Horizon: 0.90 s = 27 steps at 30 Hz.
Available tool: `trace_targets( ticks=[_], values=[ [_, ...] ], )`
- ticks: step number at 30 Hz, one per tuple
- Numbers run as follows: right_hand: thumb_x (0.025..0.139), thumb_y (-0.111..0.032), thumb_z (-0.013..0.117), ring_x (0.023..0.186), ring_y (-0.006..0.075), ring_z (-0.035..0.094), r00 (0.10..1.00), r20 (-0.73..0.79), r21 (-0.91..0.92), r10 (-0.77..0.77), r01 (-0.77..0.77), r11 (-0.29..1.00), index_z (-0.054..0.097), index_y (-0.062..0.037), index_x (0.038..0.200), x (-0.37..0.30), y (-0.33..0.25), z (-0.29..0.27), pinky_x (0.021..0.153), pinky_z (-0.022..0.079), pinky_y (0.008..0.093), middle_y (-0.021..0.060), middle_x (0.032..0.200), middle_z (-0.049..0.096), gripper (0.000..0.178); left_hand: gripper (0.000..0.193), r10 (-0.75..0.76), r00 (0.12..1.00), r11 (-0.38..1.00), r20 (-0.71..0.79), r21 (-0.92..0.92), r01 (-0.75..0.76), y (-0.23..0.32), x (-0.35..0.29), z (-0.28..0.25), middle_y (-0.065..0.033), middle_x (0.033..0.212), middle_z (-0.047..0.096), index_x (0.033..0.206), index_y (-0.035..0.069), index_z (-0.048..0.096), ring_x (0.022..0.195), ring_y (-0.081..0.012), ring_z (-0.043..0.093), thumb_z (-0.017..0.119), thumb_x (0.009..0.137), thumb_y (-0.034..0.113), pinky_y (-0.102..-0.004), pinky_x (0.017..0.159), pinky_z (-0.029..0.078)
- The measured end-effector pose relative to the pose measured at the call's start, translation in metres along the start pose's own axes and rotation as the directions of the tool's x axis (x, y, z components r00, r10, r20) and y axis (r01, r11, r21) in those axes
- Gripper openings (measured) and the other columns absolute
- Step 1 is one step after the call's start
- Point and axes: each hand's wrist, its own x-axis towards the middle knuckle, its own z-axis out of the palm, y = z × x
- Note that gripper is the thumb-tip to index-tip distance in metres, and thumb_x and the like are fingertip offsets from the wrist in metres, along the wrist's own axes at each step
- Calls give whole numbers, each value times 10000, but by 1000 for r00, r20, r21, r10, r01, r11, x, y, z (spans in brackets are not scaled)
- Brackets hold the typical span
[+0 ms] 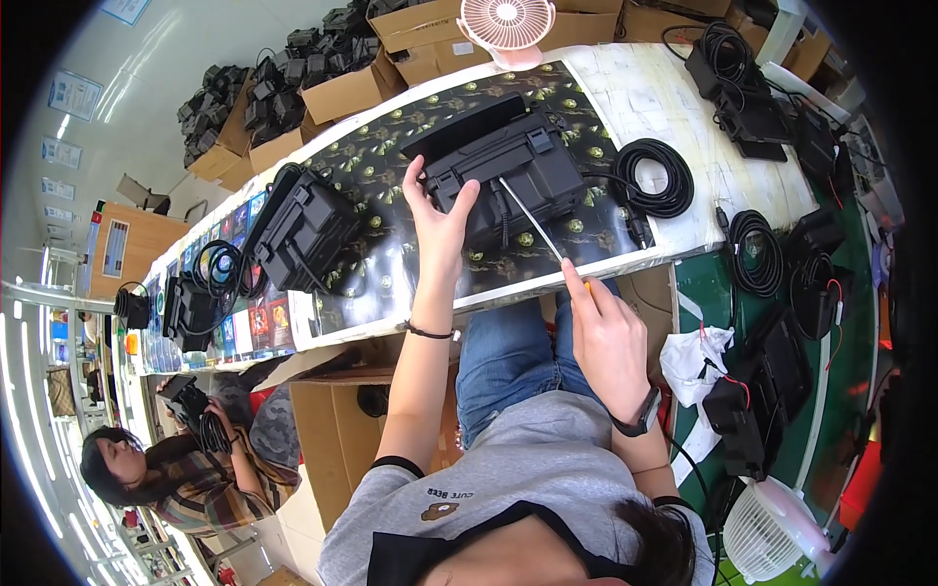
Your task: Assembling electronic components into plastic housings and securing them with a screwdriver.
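A black plastic case (535,154) with a raised lid or panel along its far side lies on the dark patterned mat in front of me. My left hand (439,230) grips the case's near left corner, thumb and fingers apart on either side of it. In my right hand (611,342) is a screwdriver (531,219), its handle mostly hidden in my fingers, a bit of orange showing. Its thin metal shaft slants up and left, with the tip at the near face of the case. A short coiled cord (504,217) hangs beside the tip.
A coil of black cable (676,188) lies right of the case. To the left sits a similar black case (308,230). A pink fan (506,29) stands at the table's far edge. More cables and black units cover the green table (728,308). A co-worker (186,469) sits at left.
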Motion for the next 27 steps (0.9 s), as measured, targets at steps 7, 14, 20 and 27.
trace_targets(
  ticks=[7, 14, 20, 27],
  values=[
    [886, -25, 591, 716, 295, 667, 997, 54, 185, 47, -57, 981, 471, -63, 1404, -3, -7, 7, 639, 555, 384, 156, 965, 644, 533, 779, 26, 1000, 999, -15, 42, -25, 0, -3, -4, -127, 1314, 413, 1433, 80, 298, 1167, -205, 484, 763, 810, 43, -309, 991, 426],
    [903, -37, 587, 711, 312, 665, 995, 40, 290, 86, -94, 952, 467, -78, 1408, -6, -5, 10, 625, 552, 398, 153, 912, 649, 521, 819, 69, 997, 992, -25, 103, -66, 1, -7, -2, -124, 1320, 389, 1447, 84, 293, 1181, -214, 469, 778, 788, 46, -322, 1001, 415],
    [893, -21, 594, 696, 303, 657, 997, 24, 71, 79, -80, 994, 477, -94, 1410, -3, -4, 3, 630, 552, 384, 148, 908, 645, 535, 824, 83, 996, 995, -17, 49, -82, -1, -7, -1, -121, 1319, 390, 1449, 83, 291, 1167, -210, 469, 773, 783, 25, -324, 1003, 411],
    [974, -81, 550, 595, 93, 547, 817, 566, 820, 110, -572, 29, 410, -94, 1472, 7, 17, 10, 533, 470, 232, 65, 890, 624, 517, 819, 166, 985, 970, -55, 188, -153, -4, -8, -6, -132, 1364, 384, 1435, 73, 313, 1223, -226, 436, 785, 766, 30, -337, 1052, 368]
  ],
)
